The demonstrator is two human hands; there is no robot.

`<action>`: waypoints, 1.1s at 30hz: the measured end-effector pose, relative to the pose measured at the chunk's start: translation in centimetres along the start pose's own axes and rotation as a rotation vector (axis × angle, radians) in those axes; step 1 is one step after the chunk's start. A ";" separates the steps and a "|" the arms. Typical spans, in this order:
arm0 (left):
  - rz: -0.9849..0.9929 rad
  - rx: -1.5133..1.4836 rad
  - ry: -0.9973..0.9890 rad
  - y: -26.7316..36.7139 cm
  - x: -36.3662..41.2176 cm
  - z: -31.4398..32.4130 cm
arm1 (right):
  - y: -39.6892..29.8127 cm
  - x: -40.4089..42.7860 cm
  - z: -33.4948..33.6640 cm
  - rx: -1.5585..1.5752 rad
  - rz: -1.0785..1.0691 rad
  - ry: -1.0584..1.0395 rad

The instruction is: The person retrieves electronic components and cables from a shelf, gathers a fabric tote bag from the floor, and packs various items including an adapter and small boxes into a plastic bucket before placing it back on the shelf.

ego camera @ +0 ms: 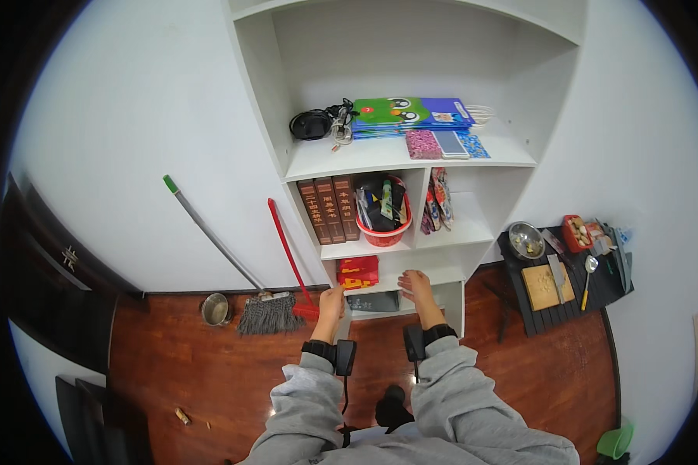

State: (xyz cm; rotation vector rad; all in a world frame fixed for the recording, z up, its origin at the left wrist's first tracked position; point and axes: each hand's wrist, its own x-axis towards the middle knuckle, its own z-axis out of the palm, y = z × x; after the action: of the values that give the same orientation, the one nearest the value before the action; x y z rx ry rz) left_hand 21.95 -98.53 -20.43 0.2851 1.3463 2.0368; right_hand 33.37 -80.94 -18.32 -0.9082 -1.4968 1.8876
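My left hand [330,309] is held in front of the lower shelves, its fingers curled; whether something small is in it cannot be told. Just above it lies a stack of folded red and yellow packets [358,272]. My right hand [416,289], fingers apart and empty, hovers before the same white shelf [442,268]. A dark grey flat item [373,301] lies on the shelf below. Higher up, a red basket [385,237] full of tubes and small goods stands beside several brown books [328,210]. Patterned folded items [437,203] lean in the compartment to the right.
A mop [270,314], a red-handled tool [288,250] and a metal pot [215,309] are at left. At right, a low black table [535,317] carries a cutting board [538,288], cleaver [556,278], ladle [590,267] and steel bowl [526,240]. Blue-green bags [413,113] lie on the upper shelf.
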 end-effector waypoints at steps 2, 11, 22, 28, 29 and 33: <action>-0.010 -0.011 0.030 0.3 1.5 0.5 | -1.1 2.9 0.8 -0.027 0.006 -0.002; -0.018 -0.034 0.074 0.9 5.5 1.0 | -3.7 11.2 3.5 -0.156 0.066 0.037; 0.026 -0.067 0.131 0.8 6.2 -1.4 | -3.0 13.8 4.7 -0.032 0.021 0.173; -0.022 -0.086 0.119 0.3 5.7 -2.1 | -3.2 13.9 4.7 -0.004 -0.082 0.175; -0.034 -0.085 0.121 0.1 5.7 -2.1 | -3.0 13.9 4.5 -0.006 -0.083 0.176; -0.032 -0.095 0.113 -0.1 5.2 -2.3 | -2.9 13.5 4.4 0.006 -0.060 0.119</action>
State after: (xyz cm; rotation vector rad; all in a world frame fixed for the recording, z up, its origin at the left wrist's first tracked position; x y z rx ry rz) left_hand 16.86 -96.86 -22.43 0.1071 1.3071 2.1102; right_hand 21.64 -72.55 -17.09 -0.9452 -1.4311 1.7636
